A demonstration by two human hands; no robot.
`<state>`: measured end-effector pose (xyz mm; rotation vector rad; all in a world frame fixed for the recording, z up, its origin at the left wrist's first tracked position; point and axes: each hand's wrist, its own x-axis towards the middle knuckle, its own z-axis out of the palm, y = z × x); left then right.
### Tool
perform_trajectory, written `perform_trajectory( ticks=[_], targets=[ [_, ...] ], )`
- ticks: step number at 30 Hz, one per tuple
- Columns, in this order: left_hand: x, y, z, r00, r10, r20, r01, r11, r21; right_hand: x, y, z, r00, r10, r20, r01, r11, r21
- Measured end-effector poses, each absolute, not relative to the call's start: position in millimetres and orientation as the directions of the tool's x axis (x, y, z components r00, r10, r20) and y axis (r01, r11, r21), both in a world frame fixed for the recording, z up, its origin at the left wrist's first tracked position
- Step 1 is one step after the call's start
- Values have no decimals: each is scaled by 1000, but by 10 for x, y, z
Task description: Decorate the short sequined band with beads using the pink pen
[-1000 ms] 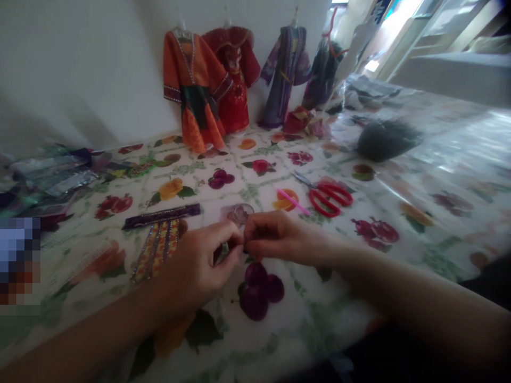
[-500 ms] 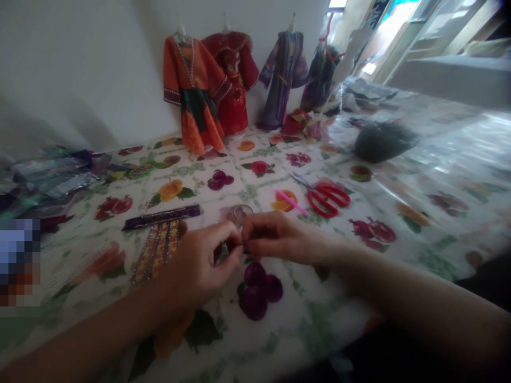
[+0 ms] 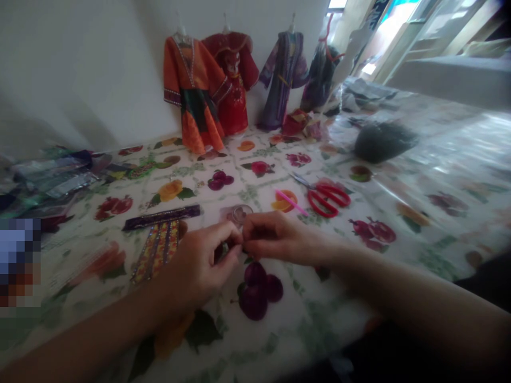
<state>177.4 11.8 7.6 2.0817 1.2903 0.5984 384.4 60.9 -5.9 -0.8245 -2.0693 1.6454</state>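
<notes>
Fruit-printed tablecloth (image 3: 275,335) runs from the near edge to the pale wall, in dim light that brightens at the far right. Nearest, two bare forearms reach in from the near left and near right. They bring the left hand (image 3: 203,260) and the right hand (image 3: 275,236) together in the middle, just beyond a printed cluster of plums. On each, the fingers curl inward with the thumb drawn up to the index finger, and the fingertips meet or almost meet those of the other hand. I cannot tell whether either grips anything; whatever might sit between the tips is too small or hidden. Patterned strips (image 3: 155,250) in yellow and red lie just left of the left hand, which covers part of them. Across their far ends lies a dark purple band (image 3: 162,217). A thin round ring (image 3: 235,211) rests just beyond the right fingertips. Farther right lies a pink stick (image 3: 292,202), near red-handled scissors (image 3: 315,190) whose blades point far left. Past these, plastic packets (image 3: 56,173) lie heaped at the left, and a dark rounded bundle (image 3: 383,141) sits at the right. Farthest, small orange, red and purple outfits stand before the wall (image 3: 80,69), beside a darker one.
</notes>
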Motion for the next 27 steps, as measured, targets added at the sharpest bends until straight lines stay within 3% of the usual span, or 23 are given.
perform_trajectory(
  ticks=[19,27],
  targets=[
    [1757,138,106,387,922,28,619,-282,733,3880,633,3,-793,599,-109,242,146,-959],
    [1630,298,30,275,961,8,464,-140,875,4074,828,83,-760,636,-134,264,113,-958]
  ],
)
